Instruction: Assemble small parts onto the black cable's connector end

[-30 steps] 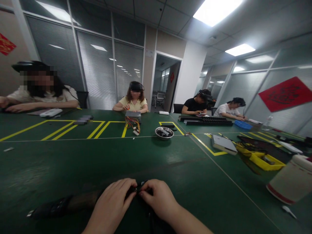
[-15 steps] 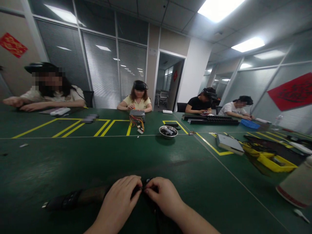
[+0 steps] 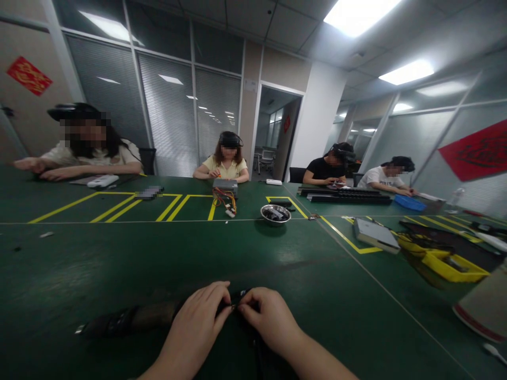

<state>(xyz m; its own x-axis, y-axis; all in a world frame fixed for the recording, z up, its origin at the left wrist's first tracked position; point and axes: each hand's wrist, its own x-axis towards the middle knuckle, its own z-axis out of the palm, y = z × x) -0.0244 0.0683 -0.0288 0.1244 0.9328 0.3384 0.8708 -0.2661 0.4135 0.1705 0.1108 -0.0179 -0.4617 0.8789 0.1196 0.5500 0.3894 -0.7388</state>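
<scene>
My left hand (image 3: pixel 201 319) and my right hand (image 3: pixel 270 319) meet at the near middle of the table, fingertips pinched close together. Between them is something small and dark that I cannot make out. A black item (image 3: pixel 242 293) shows just beyond my right fingertips, mostly covered by the hands. To the left lies a long dark cylindrical object (image 3: pixel 152 316) with a black ribbed part and a shiny metal tip; its right end disappears behind my left hand.
On the green table (image 3: pixel 158 264), a metal bowl (image 3: pixel 275 214) holds dark parts. Beyond are a power supply (image 3: pixel 225 186) with coloured cables and black rails (image 3: pixel 344 195). At right stand a silver box (image 3: pixel 376 235), a yellow tray (image 3: pixel 455 266) and a pale container (image 3: pixel 483 306). Several people sit across.
The view has shifted slightly, so the surroundings appear a little to the right. Both hands keep their pinched pose with hardly any movement.
</scene>
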